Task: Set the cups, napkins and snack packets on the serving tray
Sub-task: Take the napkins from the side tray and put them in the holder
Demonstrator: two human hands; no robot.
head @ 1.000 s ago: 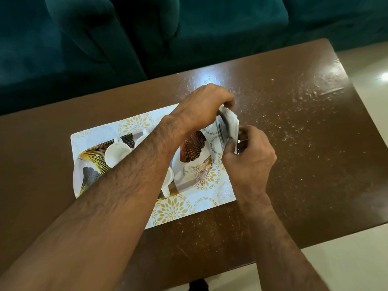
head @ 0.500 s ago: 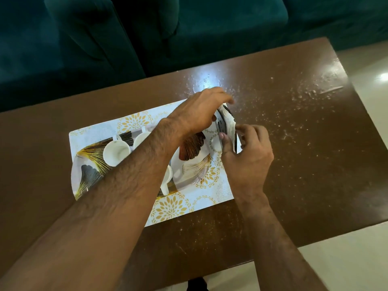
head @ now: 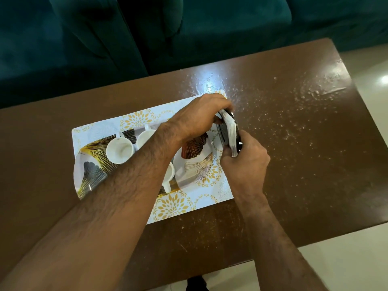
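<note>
A white serving tray (head: pixel 190 172) with gold, black and rust leaf prints lies on a floral placemat (head: pixel 171 206). White cups stand on it: one (head: pixel 119 150) at the left, another (head: pixel 144 136) behind my forearm, a third (head: pixel 169 175) partly hidden under it. At the tray's right end, a stack of white napkins (head: pixel 230 134) sits on edge in a dark holder. My left hand (head: pixel 199 116) grips its far top end, and my right hand (head: pixel 244 162) grips the near end. No snack packets are visible.
The brown table (head: pixel 294 143) is dusted with pale specks, with its right and near edges in view. A teal sofa (head: pixel 168 32) runs along the far side. Pale floor (head: pixel 336 259) lies to the right and in front.
Both hands have lowered the napkin stack slightly and turned it more on edge at the tray's right end. The right hand has slid down to the stack's near end.
</note>
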